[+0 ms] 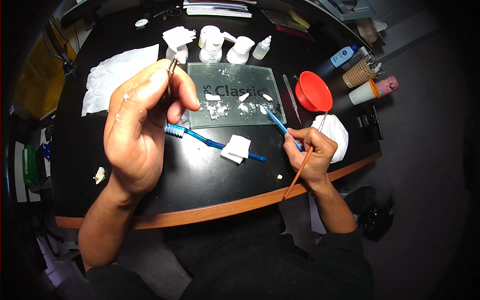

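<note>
The left hand (137, 120) pinches a slim dark metal tool (171, 77), a small white lump (180, 57) at its tip, raised left of the greenish rectangular glass slab (196, 80). The right hand (312, 150) grips 2 thin tools — blue (276, 122), pointing onto the slab, and brown wooden (301, 170). A wrist twist could knock the brown tip against the round red bowl (314, 91); a sleeve could sweep the tiny cream piece (279, 176) over the brown table edge (215, 209). Room for moving lies left of it.
</note>
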`<state>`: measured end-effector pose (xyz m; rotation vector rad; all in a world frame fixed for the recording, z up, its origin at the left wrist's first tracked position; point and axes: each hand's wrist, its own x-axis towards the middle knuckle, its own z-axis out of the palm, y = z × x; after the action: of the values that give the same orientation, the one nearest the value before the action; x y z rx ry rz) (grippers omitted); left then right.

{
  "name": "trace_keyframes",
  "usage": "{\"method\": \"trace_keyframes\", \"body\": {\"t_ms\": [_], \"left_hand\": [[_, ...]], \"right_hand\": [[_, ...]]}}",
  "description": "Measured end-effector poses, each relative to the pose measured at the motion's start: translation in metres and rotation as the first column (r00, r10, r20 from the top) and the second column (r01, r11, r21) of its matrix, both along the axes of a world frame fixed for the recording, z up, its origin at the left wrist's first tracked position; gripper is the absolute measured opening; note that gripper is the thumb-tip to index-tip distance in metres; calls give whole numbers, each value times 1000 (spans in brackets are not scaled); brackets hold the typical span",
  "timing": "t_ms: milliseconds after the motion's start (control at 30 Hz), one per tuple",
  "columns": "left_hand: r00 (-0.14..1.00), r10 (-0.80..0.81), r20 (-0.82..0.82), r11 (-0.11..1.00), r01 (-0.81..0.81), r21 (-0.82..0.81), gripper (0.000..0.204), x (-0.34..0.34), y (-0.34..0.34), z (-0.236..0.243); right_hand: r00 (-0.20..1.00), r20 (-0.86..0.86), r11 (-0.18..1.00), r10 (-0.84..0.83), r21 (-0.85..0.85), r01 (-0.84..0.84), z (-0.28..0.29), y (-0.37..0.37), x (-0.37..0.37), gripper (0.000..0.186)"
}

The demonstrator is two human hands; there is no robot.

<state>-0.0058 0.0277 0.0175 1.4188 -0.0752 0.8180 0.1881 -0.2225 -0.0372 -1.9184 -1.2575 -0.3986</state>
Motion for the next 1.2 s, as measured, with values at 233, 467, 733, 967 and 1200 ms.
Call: {"method": "trace_keyframes", "body": {"t_ms": [233, 467, 733, 967, 1200], "left_hand": [[1000, 11, -6, 1000, -11, -1, 44, 0, -1, 0], [1000, 11, 10, 1000, -11, 23, 43, -1, -1, 2], [1000, 15, -16, 1000, -16, -19, 42, -1, -2, 3], [1000, 14, 23, 1000, -15, 14, 41, -1, 3, 1], [996, 87, 8, 994, -87, -60, 42, 2, 5, 3]], "right_hand": [[999, 23, 983, -47, 177, 43, 7, -4, 13, 19], [964, -149, 955, -221, 166, 245, 41, -6, 103, 41], [874, -62, 860, -482, -225, 458, 40, -2, 127, 45], [992, 124, 996, 27, -86, -17, 57, 43, 60, 4], [862, -211, 795, 460, -334, -506, 60, 60, -5, 10]]}}
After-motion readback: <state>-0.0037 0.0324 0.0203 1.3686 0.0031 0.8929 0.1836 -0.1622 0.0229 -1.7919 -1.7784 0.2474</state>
